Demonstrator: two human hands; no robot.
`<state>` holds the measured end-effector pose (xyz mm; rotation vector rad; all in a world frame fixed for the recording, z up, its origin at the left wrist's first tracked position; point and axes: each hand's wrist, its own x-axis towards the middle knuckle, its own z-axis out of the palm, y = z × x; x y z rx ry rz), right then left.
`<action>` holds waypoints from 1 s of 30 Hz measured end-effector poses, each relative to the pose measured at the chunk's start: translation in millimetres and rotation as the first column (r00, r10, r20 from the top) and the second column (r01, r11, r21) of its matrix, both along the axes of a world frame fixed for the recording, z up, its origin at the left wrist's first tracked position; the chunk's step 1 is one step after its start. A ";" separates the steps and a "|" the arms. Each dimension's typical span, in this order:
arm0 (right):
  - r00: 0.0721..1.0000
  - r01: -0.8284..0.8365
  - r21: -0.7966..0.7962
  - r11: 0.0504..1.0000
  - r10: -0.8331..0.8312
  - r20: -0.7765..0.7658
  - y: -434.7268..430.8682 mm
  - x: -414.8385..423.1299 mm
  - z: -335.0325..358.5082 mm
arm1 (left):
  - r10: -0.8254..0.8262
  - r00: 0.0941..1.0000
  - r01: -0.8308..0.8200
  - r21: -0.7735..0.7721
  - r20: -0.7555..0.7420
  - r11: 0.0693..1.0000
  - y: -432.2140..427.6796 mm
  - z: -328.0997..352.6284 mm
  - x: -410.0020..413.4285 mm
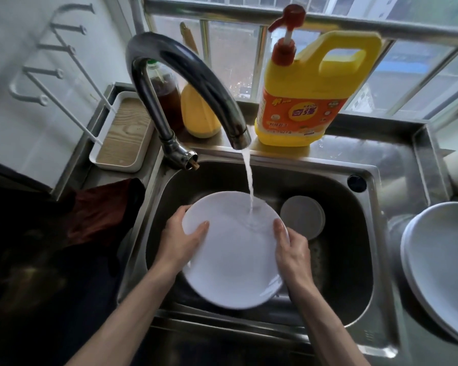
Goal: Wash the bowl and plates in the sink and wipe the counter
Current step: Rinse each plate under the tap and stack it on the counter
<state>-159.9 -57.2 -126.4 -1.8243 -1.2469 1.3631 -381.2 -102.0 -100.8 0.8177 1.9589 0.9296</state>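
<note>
Gripping opposite rims, left hand [181, 237] and right hand [292, 253] hold the plate [233, 262] under the stream [248, 178]. Toward the sink's [347, 233] back wall lies perhaps a bowl [302, 216].

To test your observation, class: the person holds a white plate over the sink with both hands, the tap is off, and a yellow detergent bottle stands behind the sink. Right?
No: the tap is running; the head view shows water falling onto the white plate. The left hand and right hand do hold it over the sink, and the yellow detergent bottle stands behind.
</note>
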 end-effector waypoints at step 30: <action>0.997 -0.073 -0.061 0.995 0.072 -0.015 11.5 1.4 89.1 | 0.155 0.964 -0.103 -0.230 0.219 0.968 -31.6 59.2 -6.5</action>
